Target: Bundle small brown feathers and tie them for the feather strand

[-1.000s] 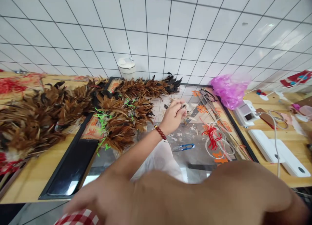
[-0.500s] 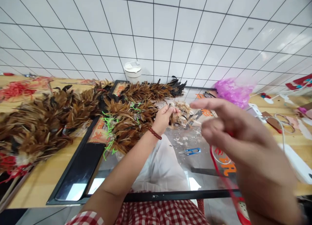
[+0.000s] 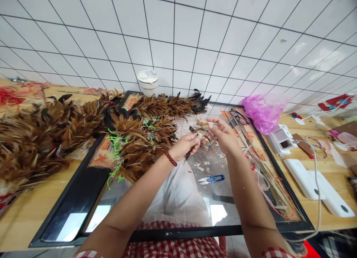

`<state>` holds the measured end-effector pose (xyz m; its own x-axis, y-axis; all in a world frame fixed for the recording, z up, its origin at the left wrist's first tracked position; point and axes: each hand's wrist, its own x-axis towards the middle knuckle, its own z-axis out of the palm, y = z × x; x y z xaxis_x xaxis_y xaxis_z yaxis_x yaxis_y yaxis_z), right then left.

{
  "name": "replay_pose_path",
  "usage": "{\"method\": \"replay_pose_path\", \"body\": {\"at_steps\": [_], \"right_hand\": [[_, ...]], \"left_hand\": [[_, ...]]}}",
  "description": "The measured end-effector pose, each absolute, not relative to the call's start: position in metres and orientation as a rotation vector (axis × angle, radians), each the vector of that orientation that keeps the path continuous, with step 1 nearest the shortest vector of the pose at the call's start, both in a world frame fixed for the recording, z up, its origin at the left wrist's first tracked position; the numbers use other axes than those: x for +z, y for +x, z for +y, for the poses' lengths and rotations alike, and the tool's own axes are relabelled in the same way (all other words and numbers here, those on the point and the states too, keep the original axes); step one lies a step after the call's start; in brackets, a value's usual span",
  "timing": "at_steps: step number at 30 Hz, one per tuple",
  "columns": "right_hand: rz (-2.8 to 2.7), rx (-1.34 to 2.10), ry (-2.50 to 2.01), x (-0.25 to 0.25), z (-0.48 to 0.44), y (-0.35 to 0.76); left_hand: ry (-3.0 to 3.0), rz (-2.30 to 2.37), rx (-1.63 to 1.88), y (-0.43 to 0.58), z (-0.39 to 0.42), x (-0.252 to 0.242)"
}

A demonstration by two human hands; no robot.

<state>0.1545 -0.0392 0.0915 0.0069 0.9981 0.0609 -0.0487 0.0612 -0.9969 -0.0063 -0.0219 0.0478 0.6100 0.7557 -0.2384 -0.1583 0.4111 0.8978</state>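
My left hand (image 3: pixel 185 146), with a brown bead bracelet at the wrist, pinches a small bundle of feathers (image 3: pixel 192 150) over the glass top. From its fingertips a red string (image 3: pixel 205 137) runs to my right hand (image 3: pixel 222 136), whose fingers are closed on it. The right fingertips are also at a loose pile of pale feathers (image 3: pixel 203 123); whether they grip one I cannot tell. Left of my hands lie brown feather strips (image 3: pixel 139 150) tied with green string (image 3: pixel 113 153). Blue thread snips (image 3: pixel 212 179) lie on the glass below my hands.
A black phone (image 3: pixel 76 202) lies at the left on the black-framed glass panel (image 3: pixel 156 233). More feather garlands (image 3: pixel 41 139) spread leftward. Behind stand a white lidded cup (image 3: pixel 147 81) and a purple plastic bag (image 3: pixel 263 111). Eyeglasses (image 3: pixel 240 117), cables and a white power strip (image 3: pixel 319 189) lie right.
My right hand has moved from close to the camera, forward and left to the pale feathers beside my left hand. My left hand keeps its pinch, slightly nearer to me. The view has shifted a little.
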Motion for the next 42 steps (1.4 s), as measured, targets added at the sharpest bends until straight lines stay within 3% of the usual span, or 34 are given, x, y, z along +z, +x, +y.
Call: {"method": "replay_pose_path", "body": {"at_steps": [4, 10, 16, 25, 33, 38, 42], "right_hand": [[-1.354, 1.251, -1.088, 0.095, -0.046, 0.151], [-1.477, 1.358, -1.085, 0.088, -0.050, 0.143], [-1.318, 1.451, -1.075, 0.074, -0.040, 0.142], [-1.194, 1.468, -1.103, 0.079, -0.037, 0.158], [-1.781, 1.085, -1.346, 0.093, -0.046, 0.160], [-2.025, 0.562, -1.461, 0.088, -0.044, 0.152], [-2.107, 0.383, -1.428, 0.076, -0.041, 0.145]], "left_hand": [[1.113, 0.877, 0.594, -0.005, -0.022, 0.043], [1.505, 0.698, 0.404, -0.001, -0.032, 0.042], [1.376, 0.613, 0.189, -0.007, -0.039, 0.063], [0.882, 0.516, 0.534, -0.015, -0.027, 0.065], [0.755, 0.522, 0.700, -0.009, -0.029, 0.060], [0.751, 0.641, 0.788, -0.009, -0.026, 0.061], [0.493, 0.495, 0.647, -0.014, -0.025, 0.069]]}}
